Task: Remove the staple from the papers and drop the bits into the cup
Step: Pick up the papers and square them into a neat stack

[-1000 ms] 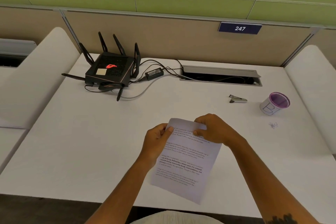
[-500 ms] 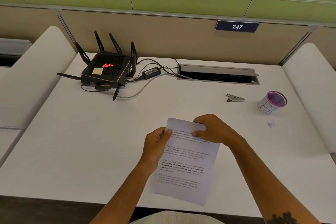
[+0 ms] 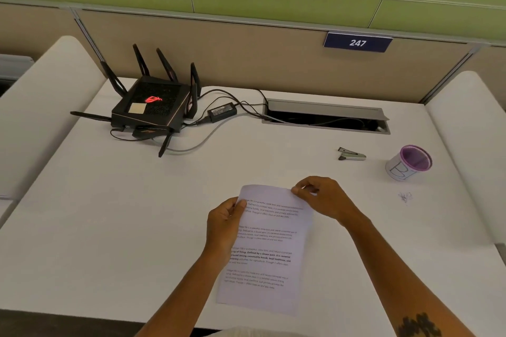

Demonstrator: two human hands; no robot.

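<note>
I see my left hand [image 3: 223,223] curled round the left edge of the white printed papers [image 3: 267,247], thumb lying on the top sheet near the upper left corner, fingers hidden beneath. My right hand [image 3: 319,197] pinches the upper right corner of the same papers between thumb and forefinger, the other fingers folded in behind. I cannot make out the staple itself under that pinch.

The papers sit between my two hands, over the near part of the white desk [image 3: 123,227]. Their long axis runs away from me towards the back, leaning slightly to the right at the top, printed side up, the bottom edge close to the desk's near edge.

Beyond and to the right of my right hand lies the small grey metal staple remover [image 3: 351,154], well apart from it. Further right stands the white paper cup with the purple rim [image 3: 409,163], mouth open towards me, near the desk's right edge. A small scatter of loose staple bits [image 3: 404,197] lies on the desk just in front of the cup.

Left of my left hand the desk stretches wide; far back on that side sits a black router with antennas [image 3: 153,107].
</note>
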